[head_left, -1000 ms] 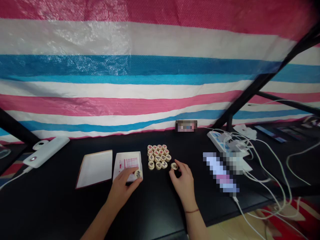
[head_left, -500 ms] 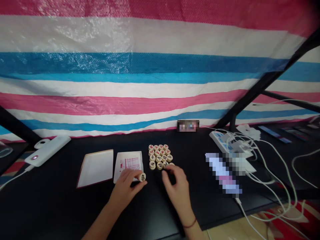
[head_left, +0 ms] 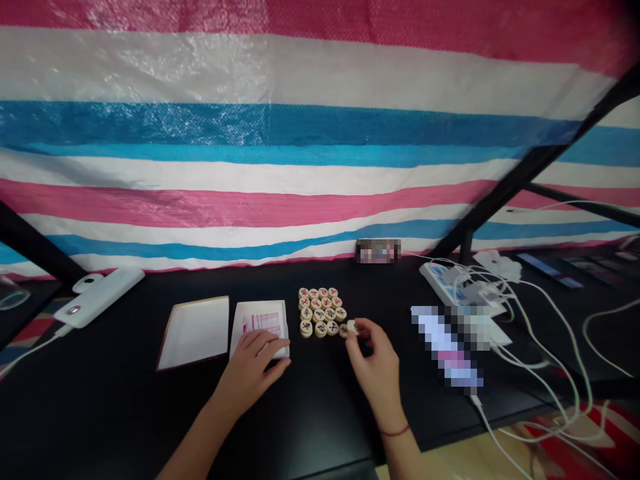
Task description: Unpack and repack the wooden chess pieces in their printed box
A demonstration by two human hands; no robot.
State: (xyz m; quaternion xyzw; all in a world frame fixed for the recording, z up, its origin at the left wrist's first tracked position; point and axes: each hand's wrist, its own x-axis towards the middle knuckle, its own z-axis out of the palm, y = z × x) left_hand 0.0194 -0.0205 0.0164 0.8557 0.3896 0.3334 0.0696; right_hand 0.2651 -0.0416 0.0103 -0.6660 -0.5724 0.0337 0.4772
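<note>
Several round wooden chess pieces (head_left: 320, 310) with red and black characters lie packed in rows on the black table (head_left: 100, 413). My right hand (head_left: 375, 363) pinches one pale piece (head_left: 353, 327) at the cluster's near right corner, beside another piece (head_left: 343, 330) lying there. My left hand (head_left: 253, 367) rests with its fingers laid over the near right corner of a white box tray (head_left: 260, 320) that holds a sheet with a red grid. No piece shows in that hand. The box's white lid (head_left: 195, 330) lies just to the left.
A white power bank (head_left: 100, 297) with a cable lies at the far left. At the right are a power strip (head_left: 440, 277), tangled white cables (head_left: 530, 333) and a blurred-out object (head_left: 445, 343). A striped tarp (head_left: 300, 133) hangs behind; black frame bars (head_left: 525, 163) cross it.
My left hand no longer shows the piece it held and has settled on the box corner. My right hand swung left toward it, then back right, and now pinches a piece by the cluster.
</note>
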